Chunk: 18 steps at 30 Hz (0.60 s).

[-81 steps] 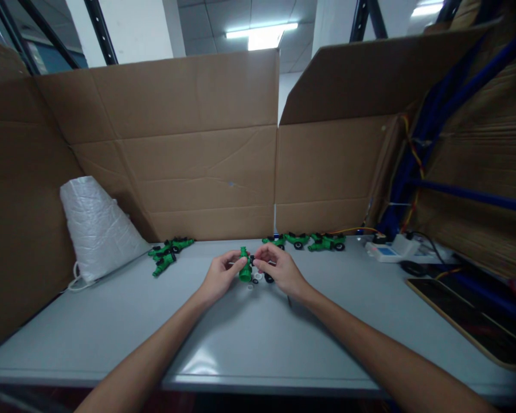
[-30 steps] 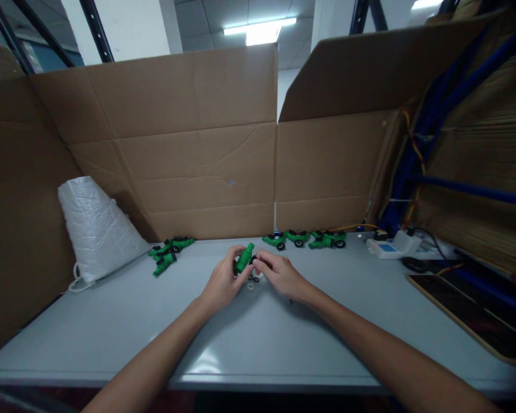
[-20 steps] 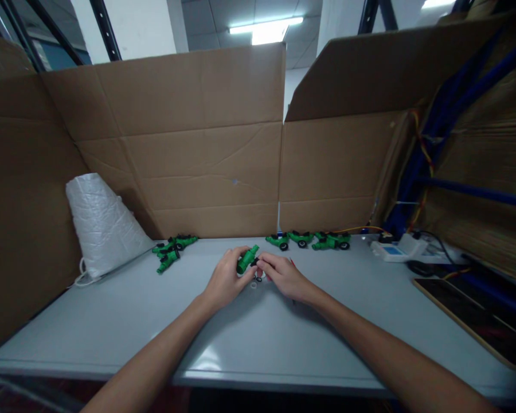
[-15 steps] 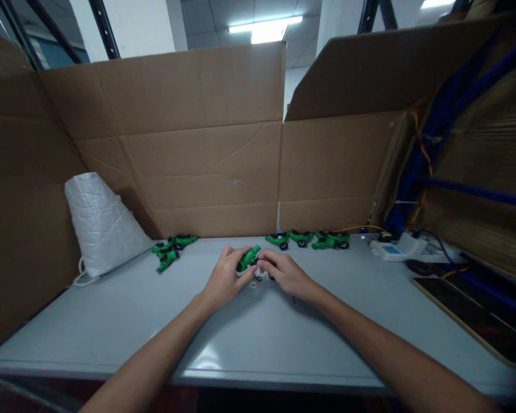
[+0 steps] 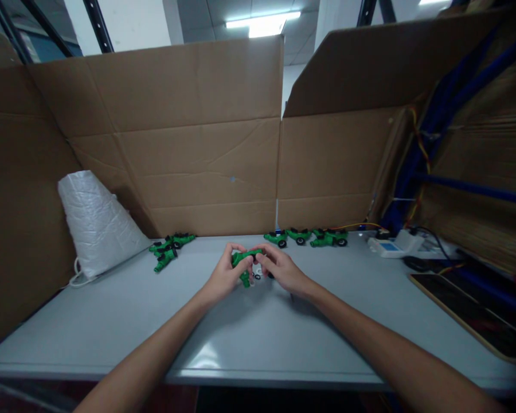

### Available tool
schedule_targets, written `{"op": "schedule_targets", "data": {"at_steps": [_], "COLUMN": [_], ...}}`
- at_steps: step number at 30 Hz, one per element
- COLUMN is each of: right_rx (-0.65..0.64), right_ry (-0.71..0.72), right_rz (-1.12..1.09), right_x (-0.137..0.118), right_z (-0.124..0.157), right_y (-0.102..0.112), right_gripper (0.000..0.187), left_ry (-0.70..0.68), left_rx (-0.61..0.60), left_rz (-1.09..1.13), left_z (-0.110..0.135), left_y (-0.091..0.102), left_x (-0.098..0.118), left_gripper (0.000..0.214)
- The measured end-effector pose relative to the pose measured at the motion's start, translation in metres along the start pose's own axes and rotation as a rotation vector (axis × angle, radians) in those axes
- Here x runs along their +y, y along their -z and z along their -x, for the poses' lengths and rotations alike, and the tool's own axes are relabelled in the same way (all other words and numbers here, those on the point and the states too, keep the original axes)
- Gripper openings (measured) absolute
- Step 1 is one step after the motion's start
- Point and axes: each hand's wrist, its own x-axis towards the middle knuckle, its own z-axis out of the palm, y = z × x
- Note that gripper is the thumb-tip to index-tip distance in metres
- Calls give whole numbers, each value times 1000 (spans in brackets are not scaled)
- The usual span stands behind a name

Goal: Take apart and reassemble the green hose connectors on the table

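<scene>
Over the middle of the table, my left hand (image 5: 226,274) grips a green plastic toy (image 5: 237,258) between thumb and fingers. A lower green part of it points down below the thumb. My right hand (image 5: 284,272) is closed, its fingertips pinched at the right end of the same toy beside a dark piece. Whether a separate small part is between those fingertips is hidden. Small rings (image 5: 257,276), some black and some pale, lie on the table just beneath the hands. A dark round piece (image 5: 270,275) shows by the right fingers.
Similar green toys with black wheels (image 5: 298,236) line the back right, and more green toys (image 5: 167,252) are grouped at back left. A white padded bag (image 5: 98,223) stands left. A power strip (image 5: 391,246) and a dark panel (image 5: 464,312) lie right. Cardboard walls (image 5: 198,155) enclose the table.
The green toy has turned in my left hand, from slanting upward to nearly level, with a green part now showing below. My right fingertips have come against its end.
</scene>
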Motion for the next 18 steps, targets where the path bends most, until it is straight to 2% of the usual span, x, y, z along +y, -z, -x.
{"op": "schedule_targets", "data": {"at_steps": [3, 9, 18], "right_rx": [12, 40, 22], "right_ry": [-18, -48, -75], "right_rz": [-50, -70, -147], "right_x": [-3, -7, 5], "right_z": [1, -1, -1], "right_y": [-3, -5, -9], "right_gripper": [45, 49, 44], "left_ry": [76, 159, 159], "left_rx": [-15, -8, 19], "left_rz": [110, 191, 207], "left_z": [-2, -1, -2], "left_y": [-2, -2, -2], "left_x": [-1, -4, -7], "left_gripper": [46, 50, 44]}}
